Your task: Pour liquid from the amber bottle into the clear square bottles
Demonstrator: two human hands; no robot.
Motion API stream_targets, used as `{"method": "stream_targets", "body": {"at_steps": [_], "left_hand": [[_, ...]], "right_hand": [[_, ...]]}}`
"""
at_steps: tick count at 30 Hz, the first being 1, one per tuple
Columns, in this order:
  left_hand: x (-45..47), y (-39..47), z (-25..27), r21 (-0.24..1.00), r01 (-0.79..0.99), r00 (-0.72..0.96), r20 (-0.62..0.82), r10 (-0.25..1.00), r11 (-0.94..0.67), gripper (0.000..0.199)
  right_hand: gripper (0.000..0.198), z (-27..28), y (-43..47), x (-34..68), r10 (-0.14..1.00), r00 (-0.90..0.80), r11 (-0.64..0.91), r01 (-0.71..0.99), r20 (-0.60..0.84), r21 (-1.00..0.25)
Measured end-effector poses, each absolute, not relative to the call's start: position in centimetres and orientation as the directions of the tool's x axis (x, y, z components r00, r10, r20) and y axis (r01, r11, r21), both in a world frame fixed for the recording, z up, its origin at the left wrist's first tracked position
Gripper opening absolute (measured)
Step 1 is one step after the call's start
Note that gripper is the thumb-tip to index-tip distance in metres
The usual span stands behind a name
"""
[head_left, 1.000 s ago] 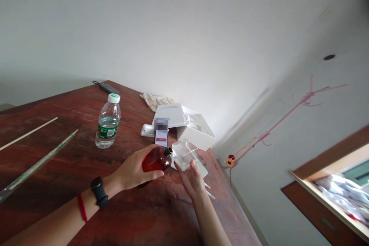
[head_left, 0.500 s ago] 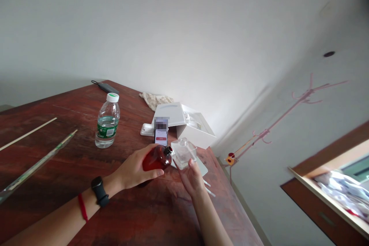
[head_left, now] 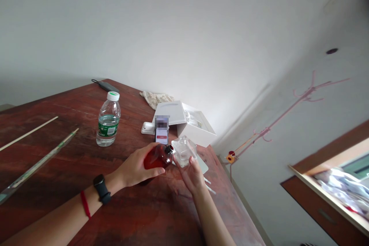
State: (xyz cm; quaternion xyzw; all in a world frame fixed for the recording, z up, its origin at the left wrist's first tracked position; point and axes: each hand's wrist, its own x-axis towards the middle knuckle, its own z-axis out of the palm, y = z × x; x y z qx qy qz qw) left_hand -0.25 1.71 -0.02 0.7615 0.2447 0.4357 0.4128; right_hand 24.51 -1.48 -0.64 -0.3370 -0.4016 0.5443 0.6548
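Note:
My left hand [head_left: 138,167] is wrapped round a reddish-brown bottle [head_left: 157,157], tilted so that its uncapped dark neck points right. In my right hand [head_left: 191,175] is a square clear glass bottle [head_left: 183,152] with a short neck, gripped by its lower part and leaning slightly. The brown bottle's mouth is close beside the glass bottle's left side; whether they touch I cannot tell. Behind the brown bottle a phone [head_left: 162,130] stands upright with its screen lit.
On the wooden table [head_left: 121,215] stand a water bottle [head_left: 108,121] and a white box [head_left: 198,132]. Thin sticks [head_left: 29,133], a wrapped stick pack [head_left: 40,165], a cloth [head_left: 155,99] and a grey device [head_left: 106,86] lie around. A pink coat rack [head_left: 284,115] stands right.
The clear glass bottle has tilted a little in my right hand. My left hand and the brown bottle have shifted slightly right. The whole view has moved a little.

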Motion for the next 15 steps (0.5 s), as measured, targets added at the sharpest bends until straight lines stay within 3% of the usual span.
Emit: {"method": "stream_targets", "body": {"at_steps": [8, 15], "left_hand": [[0.0, 1.89, -0.62, 0.887, -0.061, 0.478, 0.429, 0.766, -0.458, 0.075], [-0.04, 1.93, -0.27, 0.887, -0.088, 0.442, 0.443, 0.78, -0.454, 0.064]], "right_hand": [[0.059, -0.49, -1.82, 24.23, 0.981, 0.09, 0.193, -0.38, 0.172, -0.905], [0.067, -0.53, -1.6, 24.4, 0.977, 0.082, 0.214, -0.405, 0.197, -0.889]]}}
